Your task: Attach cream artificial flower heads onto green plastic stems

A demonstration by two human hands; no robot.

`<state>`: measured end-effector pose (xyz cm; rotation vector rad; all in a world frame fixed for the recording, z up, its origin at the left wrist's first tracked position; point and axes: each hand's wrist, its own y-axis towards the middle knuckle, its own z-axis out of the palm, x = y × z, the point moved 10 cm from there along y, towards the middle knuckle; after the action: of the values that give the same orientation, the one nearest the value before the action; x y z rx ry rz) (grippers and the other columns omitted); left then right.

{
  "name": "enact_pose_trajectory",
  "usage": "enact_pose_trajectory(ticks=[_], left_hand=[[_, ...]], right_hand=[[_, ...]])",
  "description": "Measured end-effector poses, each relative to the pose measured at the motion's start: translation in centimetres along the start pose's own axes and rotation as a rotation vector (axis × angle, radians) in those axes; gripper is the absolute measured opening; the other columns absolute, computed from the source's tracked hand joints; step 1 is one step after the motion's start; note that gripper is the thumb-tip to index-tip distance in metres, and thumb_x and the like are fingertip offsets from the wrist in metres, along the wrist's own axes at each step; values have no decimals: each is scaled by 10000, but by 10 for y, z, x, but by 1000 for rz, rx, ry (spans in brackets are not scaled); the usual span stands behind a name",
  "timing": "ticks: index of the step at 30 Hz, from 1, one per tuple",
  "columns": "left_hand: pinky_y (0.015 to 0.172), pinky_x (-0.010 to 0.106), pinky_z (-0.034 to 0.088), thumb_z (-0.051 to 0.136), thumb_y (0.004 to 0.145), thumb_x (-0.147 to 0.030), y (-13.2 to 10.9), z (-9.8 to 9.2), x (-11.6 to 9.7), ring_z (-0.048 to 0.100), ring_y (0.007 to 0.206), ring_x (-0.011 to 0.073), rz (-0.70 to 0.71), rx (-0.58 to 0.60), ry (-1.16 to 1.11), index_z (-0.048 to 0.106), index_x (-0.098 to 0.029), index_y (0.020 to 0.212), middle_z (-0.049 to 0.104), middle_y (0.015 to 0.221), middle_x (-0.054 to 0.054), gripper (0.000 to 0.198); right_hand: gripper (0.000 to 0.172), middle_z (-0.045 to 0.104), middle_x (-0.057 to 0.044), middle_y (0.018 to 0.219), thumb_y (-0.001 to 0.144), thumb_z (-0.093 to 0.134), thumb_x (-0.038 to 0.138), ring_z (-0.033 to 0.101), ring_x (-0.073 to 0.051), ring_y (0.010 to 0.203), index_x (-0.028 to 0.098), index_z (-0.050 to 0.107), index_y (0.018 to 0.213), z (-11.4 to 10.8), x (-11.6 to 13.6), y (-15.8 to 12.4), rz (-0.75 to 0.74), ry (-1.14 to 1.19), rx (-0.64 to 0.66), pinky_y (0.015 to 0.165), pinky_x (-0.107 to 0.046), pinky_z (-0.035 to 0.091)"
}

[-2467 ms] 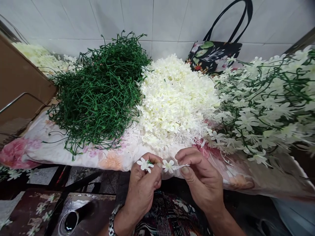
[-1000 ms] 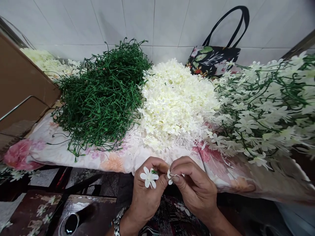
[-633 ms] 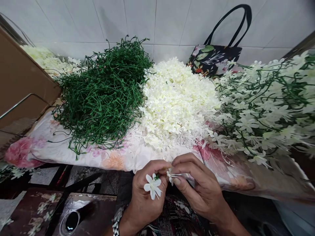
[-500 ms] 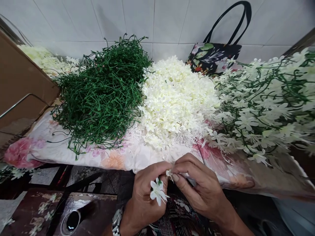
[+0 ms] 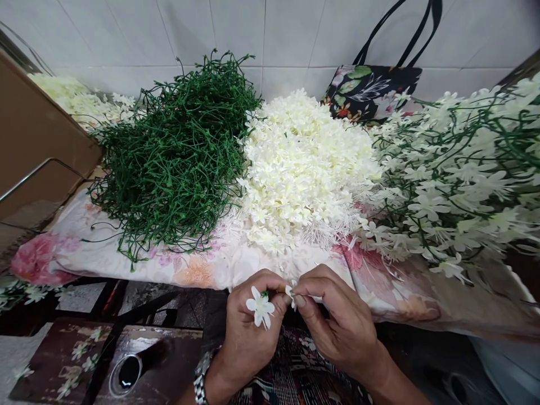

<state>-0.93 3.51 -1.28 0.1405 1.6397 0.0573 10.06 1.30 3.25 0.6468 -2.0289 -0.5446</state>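
Note:
My left hand (image 5: pixel 253 326) is closed on a green artificial flower stem, most of it hidden in the fingers. One white flower (image 5: pixel 260 307) on that stem stands out over the back of the hand. My right hand (image 5: pixel 337 320) pinches a small white blossom (image 5: pixel 291 292) between thumb and forefinger, right against the left fingertips. Beyond the hands lies a heap of loose white blossoms (image 5: pixel 299 169). Left of it is a tangled pile of bare green stems (image 5: pixel 169 163). Stems with white flowers fitted on them (image 5: pixel 455 185) are massed at the right.
A floral cloth (image 5: pixel 156 273) covers the work surface. A cardboard box (image 5: pixel 37 129) stands at the left, and a black floral bag (image 5: pixel 371 93) leans on the tiled wall. Low at left, a clear cup (image 5: pixel 125 376) sits on a brown board with scattered white flowers.
My left hand has turned a little, so its white flower sits higher and further left. The right fingers still pinch the small blossom at the left fingertips. The view has shifted slightly.

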Motion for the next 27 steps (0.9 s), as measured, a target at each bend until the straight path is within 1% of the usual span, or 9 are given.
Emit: enact_pose_trajectory(ticks=[6, 13, 15, 19, 22, 24, 27], left_hand=[[503, 207, 395, 588, 748, -111, -3, -2, -1, 517, 531, 115, 14, -53, -34, 631, -171, 689, 595, 607, -3, 94], [515, 189, 398, 583, 757, -72, -7, -6, -7, 530, 554, 103, 79, -74, 45, 612, -186, 711, 590, 622, -20, 126], [526, 188, 404, 566, 767, -55, -8, -5, -9, 534, 569, 102, 108, -66, 69, 598, -189, 723, 586, 642, -20, 145], [612, 197, 438, 539, 779, -17, -9, 1, -18, 561, 646, 114, 190, -14, 134, 588, -195, 760, 596, 694, -7, 185], [616, 194, 437, 533, 771, -7, -8, 2, -22, 562, 647, 114, 224, 2, 140, 586, -191, 750, 599, 687, -6, 193], [574, 187, 423, 546, 771, -32, -6, -1, -17, 541, 603, 106, 174, -15, 106, 581, -186, 719, 586, 657, -14, 166], [512, 182, 402, 575, 778, -110, -5, -6, 2, 492, 535, 95, 20, -47, 38, 577, -181, 706, 549, 611, -30, 101]], right_hand=[[144, 544, -8, 658, 801, 490, 42, 527, -116, 599, 177, 528, 829, 0, -3, 0, 26, 15, -57, 511, -221, 456], [144, 526, -5, 669, 805, 488, 37, 508, -109, 605, 175, 511, 836, 3, -4, -6, 44, 16, -92, 515, -224, 442], [139, 516, -6, 663, 808, 479, 36, 501, -107, 602, 171, 507, 831, 4, -4, -8, 49, 7, -97, 511, -221, 437], [131, 506, -4, 656, 812, 471, 38, 488, -104, 593, 163, 507, 821, 2, -2, -7, 51, 6, -108, 509, -219, 428], [115, 508, 3, 652, 834, 478, 60, 492, -94, 584, 165, 515, 804, 3, -6, -5, 93, 53, -69, 504, -204, 422], [110, 516, 10, 651, 855, 486, 88, 502, -86, 579, 171, 524, 793, 5, -12, -5, 142, 104, -14, 507, -196, 425], [67, 549, 5, 709, 875, 497, 142, 534, -92, 629, 185, 548, 868, 7, -17, -6, 183, 141, 58, 555, -204, 453]])
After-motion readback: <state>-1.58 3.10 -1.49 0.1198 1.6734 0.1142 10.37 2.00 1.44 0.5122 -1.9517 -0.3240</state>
